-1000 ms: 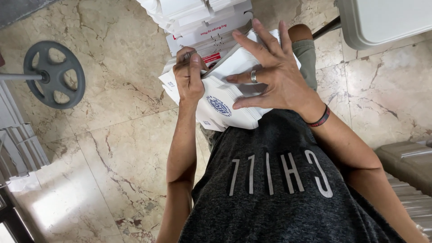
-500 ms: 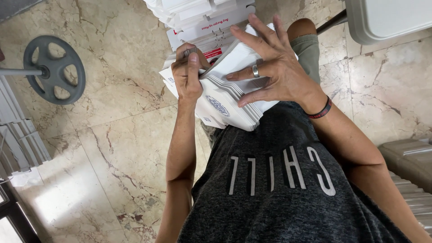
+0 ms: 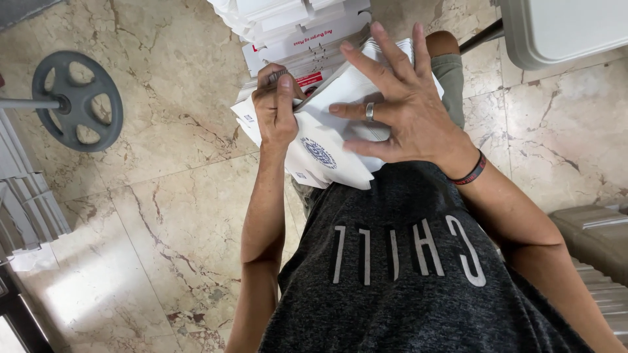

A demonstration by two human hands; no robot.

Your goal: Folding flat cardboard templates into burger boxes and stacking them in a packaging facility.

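A white flat cardboard box blank (image 3: 327,153) with a round blue print lies across my lap, partly folded. My left hand (image 3: 276,108) grips its left edge, thumb and fingers pinched over a flap. My right hand (image 3: 399,108), with a ring and a dark wristband, presses flat on the blank's upper right part, fingers spread apart. Just beyond my hands stands a stack of white cardboard boxes (image 3: 294,29) with red print.
Beige marble floor tiles (image 3: 163,216) spread to the left. A grey weight plate on a bar (image 3: 77,99) lies at upper left. A white folding table edge (image 3: 562,29) shows at upper right, and a grey ribbed seat (image 3: 598,242) at right.
My right hand has flattened down onto the blank, pushing the panel lower. My left hand keeps its grip on the left edge.
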